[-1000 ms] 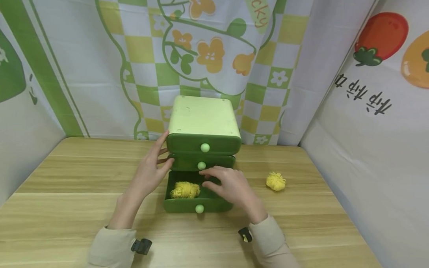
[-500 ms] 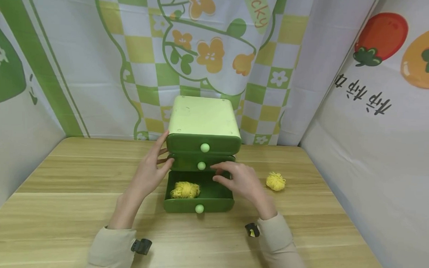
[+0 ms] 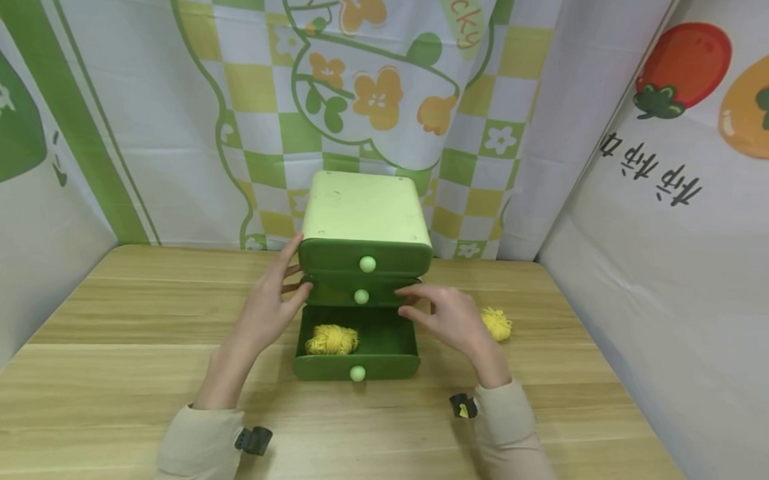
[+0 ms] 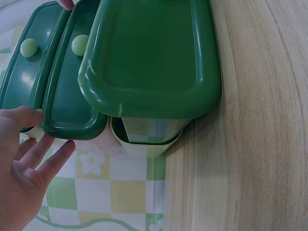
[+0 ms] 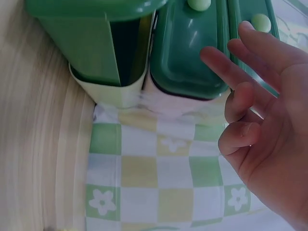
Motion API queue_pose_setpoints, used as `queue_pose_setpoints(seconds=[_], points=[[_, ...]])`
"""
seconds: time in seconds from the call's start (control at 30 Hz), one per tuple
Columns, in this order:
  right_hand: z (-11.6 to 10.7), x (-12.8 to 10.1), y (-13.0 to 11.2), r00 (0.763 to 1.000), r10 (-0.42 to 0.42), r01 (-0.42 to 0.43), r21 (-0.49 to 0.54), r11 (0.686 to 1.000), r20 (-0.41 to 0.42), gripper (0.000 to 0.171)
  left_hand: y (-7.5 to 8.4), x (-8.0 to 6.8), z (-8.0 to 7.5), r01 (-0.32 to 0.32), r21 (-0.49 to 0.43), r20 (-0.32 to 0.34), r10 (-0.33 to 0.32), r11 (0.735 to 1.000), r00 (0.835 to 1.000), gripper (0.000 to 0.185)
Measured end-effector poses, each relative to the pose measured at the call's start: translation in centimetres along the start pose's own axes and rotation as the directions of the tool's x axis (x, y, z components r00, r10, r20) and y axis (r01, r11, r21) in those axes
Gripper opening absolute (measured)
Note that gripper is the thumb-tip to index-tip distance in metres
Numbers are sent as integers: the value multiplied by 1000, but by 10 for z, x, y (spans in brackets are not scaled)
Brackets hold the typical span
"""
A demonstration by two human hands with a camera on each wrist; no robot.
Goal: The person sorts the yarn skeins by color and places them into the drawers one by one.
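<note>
A small chest of drawers (image 3: 366, 207) has a pale green body and dark green drawer fronts with light green knobs. Its bottom drawer (image 3: 386, 368) is pulled out, and a yellow yarn bundle (image 3: 332, 340) lies in the left part. My left hand (image 3: 270, 299) rests against the chest's left side, fingers mostly straight and touching the edges of the upper drawers. Beside the right end of the middle drawer (image 3: 332, 292), my right hand (image 3: 448, 316) hovers with loosely bent fingers and holds nothing. In the right wrist view, a gap shows between its thumb and fingers.
A second yellow yarn bundle (image 3: 499, 325) lies on the wooden table (image 3: 132, 372) right of the chest, partly covered by my right hand in the head view. Behind the chest hangs a checkered, flowered curtain (image 3: 250, 94).
My right hand has moved rightward, from over the open drawer to the right end of the middle drawer. The left hand, the chest and both yarn bundles have stayed put.
</note>
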State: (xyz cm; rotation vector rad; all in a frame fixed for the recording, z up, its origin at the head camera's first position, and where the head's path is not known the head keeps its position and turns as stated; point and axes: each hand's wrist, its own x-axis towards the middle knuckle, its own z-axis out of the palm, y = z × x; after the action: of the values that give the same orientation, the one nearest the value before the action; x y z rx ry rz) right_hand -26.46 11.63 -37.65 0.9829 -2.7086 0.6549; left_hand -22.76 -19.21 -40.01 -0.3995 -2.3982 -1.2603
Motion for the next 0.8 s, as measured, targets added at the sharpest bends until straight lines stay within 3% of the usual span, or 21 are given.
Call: queue_pose_setpoints(seconds=[0.43, 0.8], points=[[-10, -4, 18, 999, 31, -30, 56, 998, -26, 30, 0, 0, 0, 0, 2, 0, 0, 1000, 1000, 86], [-15, -9, 37, 990, 135, -134, 55, 990, -29, 32, -1, 0, 0, 4, 0, 9, -4, 1000, 1000, 86]])
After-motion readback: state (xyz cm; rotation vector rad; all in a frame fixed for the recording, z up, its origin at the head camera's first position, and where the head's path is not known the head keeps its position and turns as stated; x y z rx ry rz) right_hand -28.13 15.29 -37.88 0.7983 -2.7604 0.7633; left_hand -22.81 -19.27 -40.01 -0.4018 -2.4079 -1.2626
